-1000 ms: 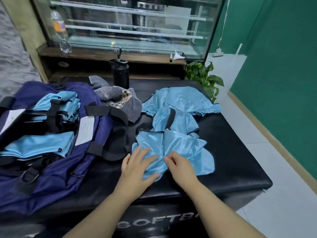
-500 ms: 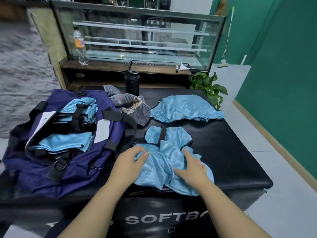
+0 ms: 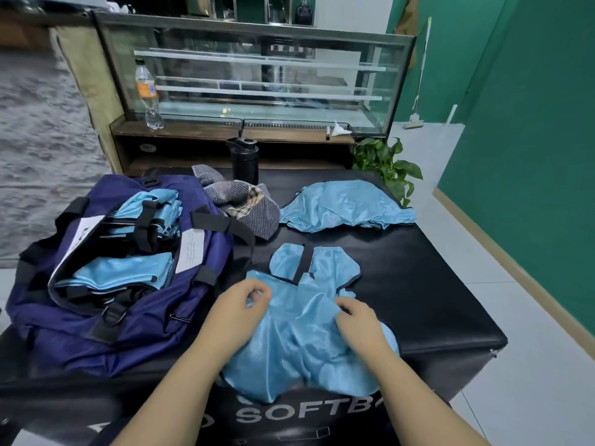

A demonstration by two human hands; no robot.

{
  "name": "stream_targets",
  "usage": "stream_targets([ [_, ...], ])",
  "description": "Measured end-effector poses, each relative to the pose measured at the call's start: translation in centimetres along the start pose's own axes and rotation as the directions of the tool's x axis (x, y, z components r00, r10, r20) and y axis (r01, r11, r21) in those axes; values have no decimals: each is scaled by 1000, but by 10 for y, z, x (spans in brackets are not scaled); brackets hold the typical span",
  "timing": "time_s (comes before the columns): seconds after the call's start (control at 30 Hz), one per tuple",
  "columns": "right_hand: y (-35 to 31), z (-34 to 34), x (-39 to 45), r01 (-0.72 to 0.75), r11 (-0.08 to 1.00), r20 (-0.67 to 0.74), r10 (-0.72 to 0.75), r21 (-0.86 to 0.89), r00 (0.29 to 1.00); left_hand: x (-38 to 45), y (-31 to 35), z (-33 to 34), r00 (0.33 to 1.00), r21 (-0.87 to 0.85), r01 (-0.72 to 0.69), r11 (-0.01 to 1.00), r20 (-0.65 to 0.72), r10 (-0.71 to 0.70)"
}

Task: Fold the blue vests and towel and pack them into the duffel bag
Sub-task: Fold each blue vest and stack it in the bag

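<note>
A light blue vest (image 3: 299,336) with black trim lies at the near edge of the black padded table (image 3: 434,284), its lower part hanging over the front. My left hand (image 3: 238,307) pinches its fabric on the left side. My right hand (image 3: 357,320) grips the fabric on the right. A second blue vest (image 3: 344,206) lies crumpled further back. The navy duffel bag (image 3: 128,320) stands open on the left, with folded blue vests (image 3: 122,272) inside. A grey striped towel (image 3: 244,204) sits bunched behind the bag.
A black bottle (image 3: 246,160) stands at the table's far edge. Behind it is a glass display case (image 3: 257,75) with a plastic bottle (image 3: 148,94) on its ledge. A potted plant (image 3: 386,165) sits at the far right corner. Tiled floor and a green wall lie to the right.
The near vest has been dragged toward me, away from the second vest, and now hangs over the front edge. Both hands went from lying flat on it to curling round the fabric.
</note>
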State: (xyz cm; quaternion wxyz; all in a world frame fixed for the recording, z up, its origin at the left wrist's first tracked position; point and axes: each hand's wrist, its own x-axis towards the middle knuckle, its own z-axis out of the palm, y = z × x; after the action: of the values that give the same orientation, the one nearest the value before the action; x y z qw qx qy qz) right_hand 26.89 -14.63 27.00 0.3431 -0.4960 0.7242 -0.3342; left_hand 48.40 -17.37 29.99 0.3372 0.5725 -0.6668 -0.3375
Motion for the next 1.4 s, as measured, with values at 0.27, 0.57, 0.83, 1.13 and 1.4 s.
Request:
stream_targets([
  [0.27, 22, -20, 18, -204, 895, -92, 182, -397, 979, 4, 8, 42, 909, 280, -262, 924, 394, 138],
  [0.57, 30, -23, 19, -123, 960, -24, 120, -251, 992, 5, -10, 60, 926, 458, -231, 858, 376, 49],
  [0.83, 22, -27, 18, -84, 996, -240, 79, -12, 968, 16, -7, 9, 987, -91, 11, 996, -156, -25],
  [1.13, 15, -26, 21, -114, 988, -402, 145, 99, 904, 16, -27, 5, 938, 194, 342, 920, -7, -347],
  [1.4, -7, 5, 7, 91, 915, -216, -188, -393, 958, 9, -25, 8, 989, 287, 146, 947, -56, -135],
])
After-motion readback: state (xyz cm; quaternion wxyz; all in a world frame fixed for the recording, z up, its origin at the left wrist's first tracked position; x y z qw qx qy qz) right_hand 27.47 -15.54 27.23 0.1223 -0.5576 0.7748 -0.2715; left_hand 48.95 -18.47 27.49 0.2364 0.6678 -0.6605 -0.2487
